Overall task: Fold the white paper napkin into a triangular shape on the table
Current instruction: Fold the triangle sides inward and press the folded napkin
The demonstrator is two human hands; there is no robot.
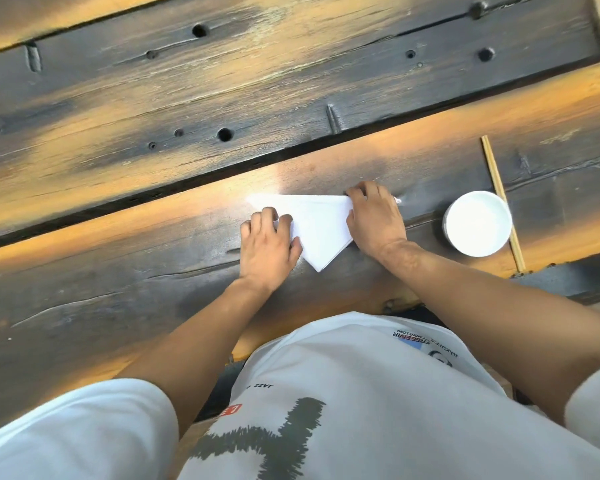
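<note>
Both hands lie flat and open, left hand (pixel 267 245) and right hand (pixel 374 220) pinning the napkin (pixel 321 226) to the table (pixel 118 271), seemingly to set the triangle's crease.

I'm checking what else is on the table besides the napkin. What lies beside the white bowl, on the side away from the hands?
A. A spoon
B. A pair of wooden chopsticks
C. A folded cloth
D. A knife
B: a pair of wooden chopsticks runs along the far side of the white bowl, to the right of the right hand that presses on the napkin.
</note>
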